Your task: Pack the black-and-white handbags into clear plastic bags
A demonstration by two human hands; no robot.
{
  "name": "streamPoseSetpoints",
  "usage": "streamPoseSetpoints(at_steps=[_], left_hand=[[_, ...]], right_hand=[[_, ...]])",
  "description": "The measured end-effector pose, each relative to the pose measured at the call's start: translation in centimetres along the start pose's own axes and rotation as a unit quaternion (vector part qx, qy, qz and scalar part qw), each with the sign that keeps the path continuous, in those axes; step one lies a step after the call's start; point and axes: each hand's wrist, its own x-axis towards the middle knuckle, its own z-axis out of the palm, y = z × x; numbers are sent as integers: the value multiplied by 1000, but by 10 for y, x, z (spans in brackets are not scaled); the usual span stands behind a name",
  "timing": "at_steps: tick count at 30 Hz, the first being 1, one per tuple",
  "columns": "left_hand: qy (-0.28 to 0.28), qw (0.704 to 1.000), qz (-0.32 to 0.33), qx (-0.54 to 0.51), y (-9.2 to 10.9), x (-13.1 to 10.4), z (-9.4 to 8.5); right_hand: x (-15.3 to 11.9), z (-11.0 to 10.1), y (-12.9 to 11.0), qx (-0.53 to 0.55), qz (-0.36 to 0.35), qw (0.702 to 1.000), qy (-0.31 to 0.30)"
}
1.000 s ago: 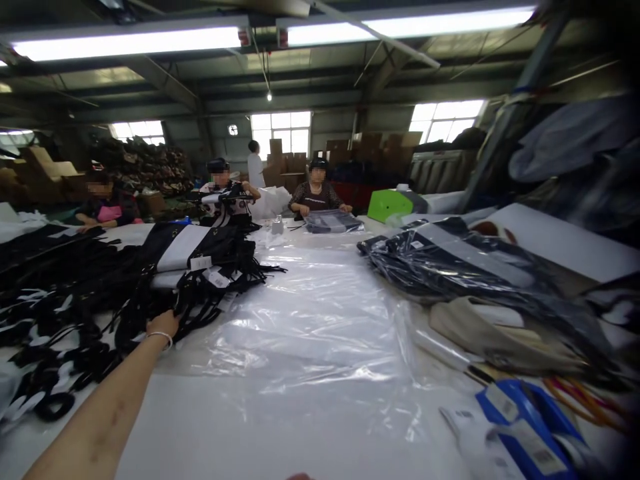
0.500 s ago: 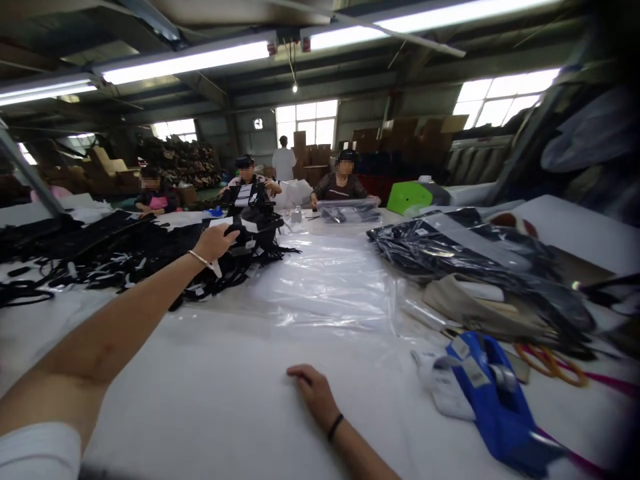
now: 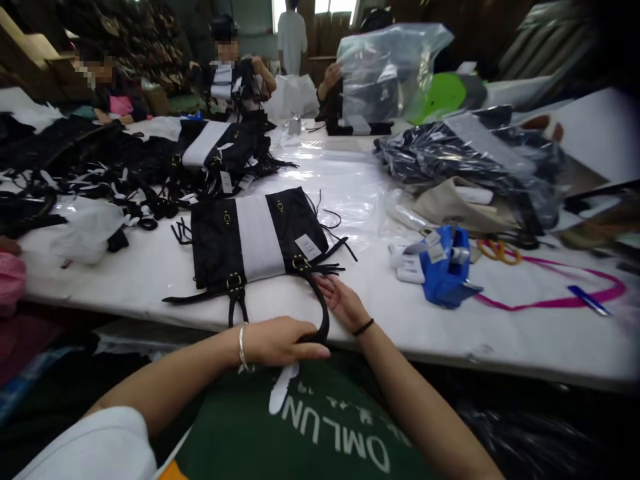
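Note:
A black handbag [image 3: 215, 247] lies flat on the white table right in front of me. A white paper band [image 3: 259, 240] wraps its middle, a white tag [image 3: 307, 247] rests on it, and it has gold buckles and fringe-like cords. My left hand [image 3: 283, 341], wearing a bracelet, is closed around the bag's black handle [image 3: 323, 307] at the table's front edge. Beside that handle, at the bag's lower right corner, my right hand [image 3: 343, 301] has its fingers stretched out near the cords. Whether its fingertips touch them I cannot tell.
Stacked black bags [image 3: 225, 150] lie at the back left, clear plastic bags [image 3: 330, 180] at the centre. Right are a blue tape dispenser [image 3: 447, 270], scissors [image 3: 499, 252], a pink ribbon [image 3: 545, 305] and plastic-wrapped goods [image 3: 450, 150]. Across the table a co-worker handles a bagged item [image 3: 385, 80].
The view has tilted down. My left hand has come back from the pile, and a black handbag now lies before me. My right hand has moved beside it. The co-worker opposite has raised a plastic bag.

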Motion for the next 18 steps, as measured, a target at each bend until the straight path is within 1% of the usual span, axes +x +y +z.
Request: streamPoseSetpoints(at_steps=[1,2,3,4,5,6,7,8,9,11,12,13,14,16,18], left_hand=[[58,998,-16,21,-15,-7,-9],[149,987,-45,41,-33,-16,-24],[277,952,-109,68,-54,-26,-43],[409,890,-173,107,-77,-37,-64],[462,853,-209,120,-99,-47,-85],[486,832,-237,123,-120,-57,-104],[502,814,-266,121,-140,-65,-119],[501,808,-290,108,-157,-71,-131],[497,805,-310,93,-171,-74,-137],[488,806,-332,58,-192,-75,-139],[486,807,-333,45,-200,-74,-136],[489,809,-326,33,-206,-74,-131],[493,812,-313,21,-210,-73,-126],[487,825,-286,-1,-216,-76,-120],[455,844,-284,6,-217,-81,-120]], right_hand=[[-10,1,1,-11,21,1000,-3],[-17,4,3,-21,44,999,-9],[-21,9,5,-31,68,997,-16],[-21,15,8,-46,89,995,-21],[-20,23,10,-70,101,992,-21],[-16,31,12,-101,99,990,-12],[-12,39,13,-140,80,987,3],[-9,48,13,-183,47,982,19],[-8,56,11,-225,6,974,30],[-17,67,7,-294,-69,953,21],[-26,69,6,-322,-88,942,4],[-39,69,4,-350,-92,932,-18],[-54,65,2,-375,-80,922,-43],[-87,50,-4,-423,-36,901,-91],[-117,30,-16,-491,-7,862,-125]])
